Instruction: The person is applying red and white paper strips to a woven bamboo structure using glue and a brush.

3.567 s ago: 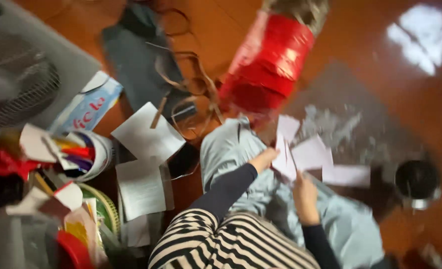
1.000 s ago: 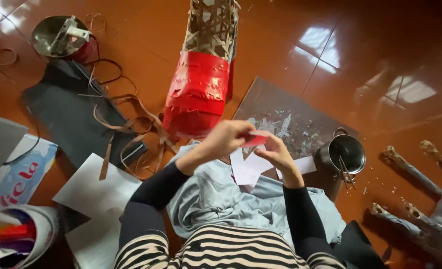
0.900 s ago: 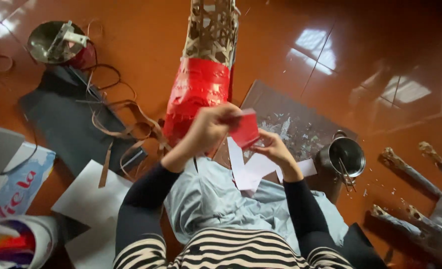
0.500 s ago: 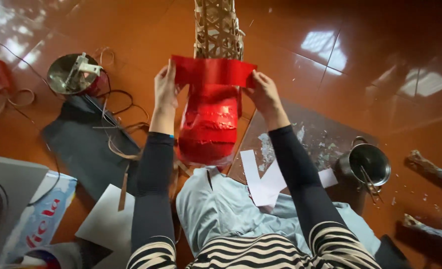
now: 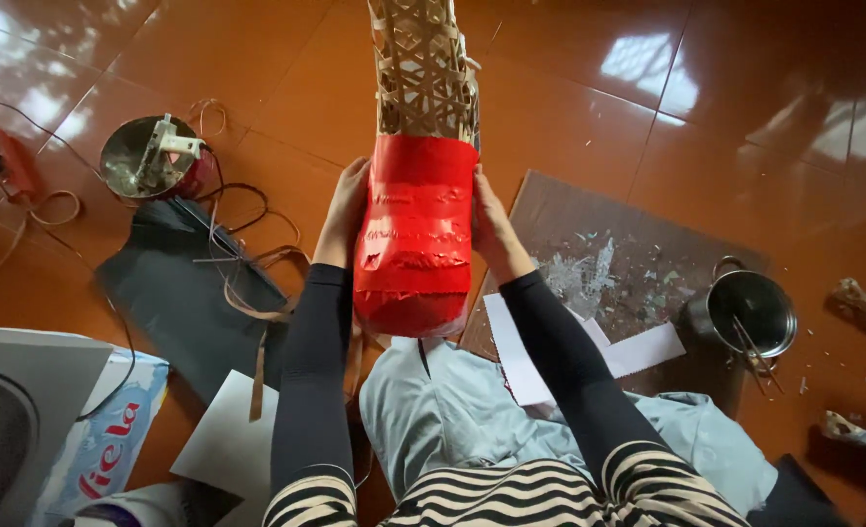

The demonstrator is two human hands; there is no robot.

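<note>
— Hands?
— My left hand (image 5: 343,210) and right hand (image 5: 491,226) press flat on the red paper (image 5: 415,234) wrapped round the woven bamboo frame (image 5: 423,68).
— Where is it?
— Over the floor (image 5: 257,59), above my lap.

Far left: metal bowl (image 5: 150,156) w/ wires. Right: steel pot (image 5: 751,310) beside cardboard sheet (image 5: 628,254). Near left: white paper (image 5: 226,444), fan (image 5: 3,434).

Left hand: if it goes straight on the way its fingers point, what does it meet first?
Probably nothing: past the left hand, only bare floor shows, though depth is unclear.
</note>
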